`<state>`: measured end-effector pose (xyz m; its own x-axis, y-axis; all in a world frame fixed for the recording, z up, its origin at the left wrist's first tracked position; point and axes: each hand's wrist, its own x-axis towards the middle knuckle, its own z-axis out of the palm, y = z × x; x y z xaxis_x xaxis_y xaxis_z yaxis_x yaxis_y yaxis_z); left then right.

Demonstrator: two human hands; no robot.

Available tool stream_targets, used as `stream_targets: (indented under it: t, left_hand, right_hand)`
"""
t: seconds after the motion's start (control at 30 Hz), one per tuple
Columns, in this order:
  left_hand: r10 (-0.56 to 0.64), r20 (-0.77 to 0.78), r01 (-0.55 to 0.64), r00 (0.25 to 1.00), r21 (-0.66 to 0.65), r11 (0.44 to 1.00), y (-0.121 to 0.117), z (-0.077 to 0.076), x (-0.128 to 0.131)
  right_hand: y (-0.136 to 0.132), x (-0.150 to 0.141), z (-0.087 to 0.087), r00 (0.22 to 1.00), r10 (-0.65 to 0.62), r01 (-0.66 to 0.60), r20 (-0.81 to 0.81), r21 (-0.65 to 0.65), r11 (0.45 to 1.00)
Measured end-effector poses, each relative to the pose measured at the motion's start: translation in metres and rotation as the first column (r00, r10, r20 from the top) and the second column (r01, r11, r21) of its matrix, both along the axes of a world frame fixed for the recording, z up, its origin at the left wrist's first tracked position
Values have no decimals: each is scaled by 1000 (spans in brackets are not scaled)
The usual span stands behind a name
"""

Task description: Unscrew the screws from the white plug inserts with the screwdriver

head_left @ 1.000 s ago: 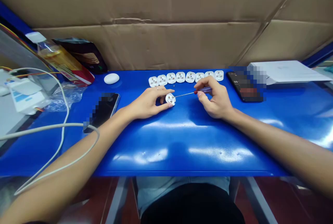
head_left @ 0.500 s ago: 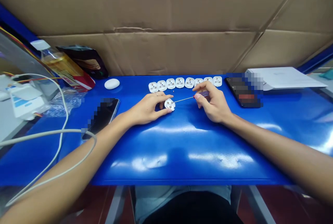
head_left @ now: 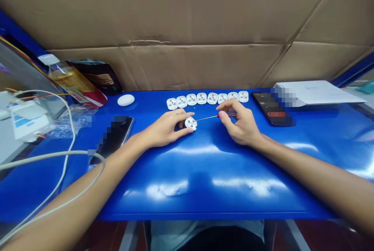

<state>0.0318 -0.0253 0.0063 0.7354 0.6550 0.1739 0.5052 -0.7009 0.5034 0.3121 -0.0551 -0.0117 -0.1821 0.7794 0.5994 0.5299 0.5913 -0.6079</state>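
Note:
My left hand (head_left: 169, 128) grips a small white plastic plug part (head_left: 191, 123) between thumb and fingers, tilted up on its edge over the blue table. Metal pieces show on its face. In my right hand (head_left: 241, 124) is a screwdriver (head_left: 209, 118) with a thin shaft and a dark red handle, partly hidden by the fingers. Its tip reaches the face of the white part. Behind the hands, several similar white plug parts (head_left: 201, 98) lie in a row. A tiny piece (head_left: 194, 107) lies on the table just past the left fingers.
At left are a phone (head_left: 118, 136), a white oval case (head_left: 126, 100), a leaning bottle (head_left: 73, 79) and a white cable (head_left: 70, 126) looping over my left forearm. To the right lie another phone (head_left: 270, 107) and a flat white box (head_left: 324, 92). Cardboard (head_left: 187, 64) walls the back.
The whole view has shifted, so the table sits slightly lower. Both hands keep their grips, and the screwdriver tip stays at the white plug part.

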Motion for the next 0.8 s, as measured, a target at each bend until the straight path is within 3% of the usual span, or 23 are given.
stream_targets:
  t: [0.1, 0.27, 0.43, 0.6, 0.8]
  left_hand:
    - [7, -7, -7, 1000, 3, 1000, 0, 0, 0]
    - [16, 2, -16, 1000, 17, 1000, 0, -2, -1]
    - [13, -17, -12, 1000, 19, 1000, -1, -2, -2]
    - [13, -4, -13, 1000, 15, 1000, -2, -1, -2]
    - [16, -16, -16, 1000, -8, 1000, -3, 2, -2]
  right_hand:
    - [1, 1, 0, 1000, 20, -20, 12, 20, 1000]
    - [0, 0, 1, 999, -13, 10, -33, -98, 995]
    - [0, 0, 0, 1000, 12, -12, -14, 16, 1000]
    - [-1, -1, 1, 1000, -11, 11, -17, -56, 998]
    - [-2, 0, 1, 1000, 16, -16, 2, 8, 1000]
